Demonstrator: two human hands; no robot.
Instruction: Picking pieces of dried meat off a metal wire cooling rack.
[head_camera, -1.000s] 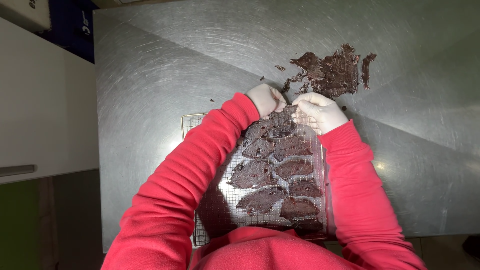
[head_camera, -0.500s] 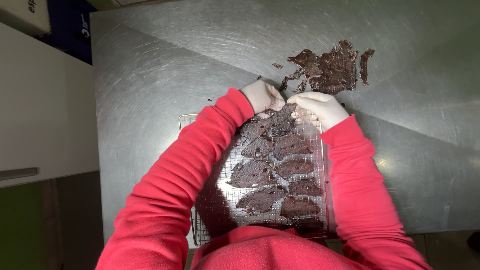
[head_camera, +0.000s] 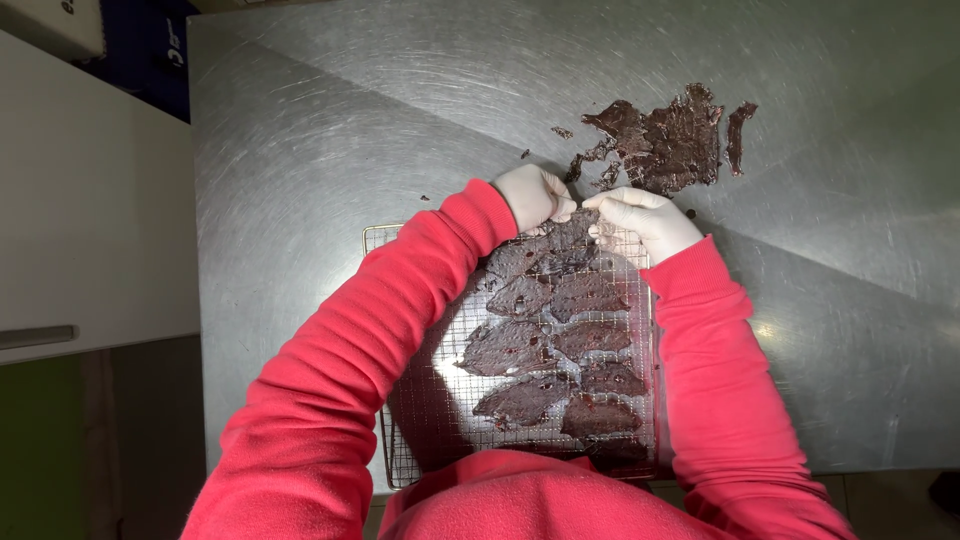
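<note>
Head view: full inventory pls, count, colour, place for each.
wire rack: one, silver, on the table's near edge, under both arms
meat slices: about nine, dark brown, laid in two columns on the rack
meat pile: one loose heap plus scraps, dark brown, on the table beyond the rack
table: one, scratched bare steel, fills most of the view
cabinet: one, white, left of the table
crate: one, dark blue, top left corner
left hand: white glove, red sleeve, pinching the farthest slice
right hand: white glove, red sleeve, pinching the same slice
</note>
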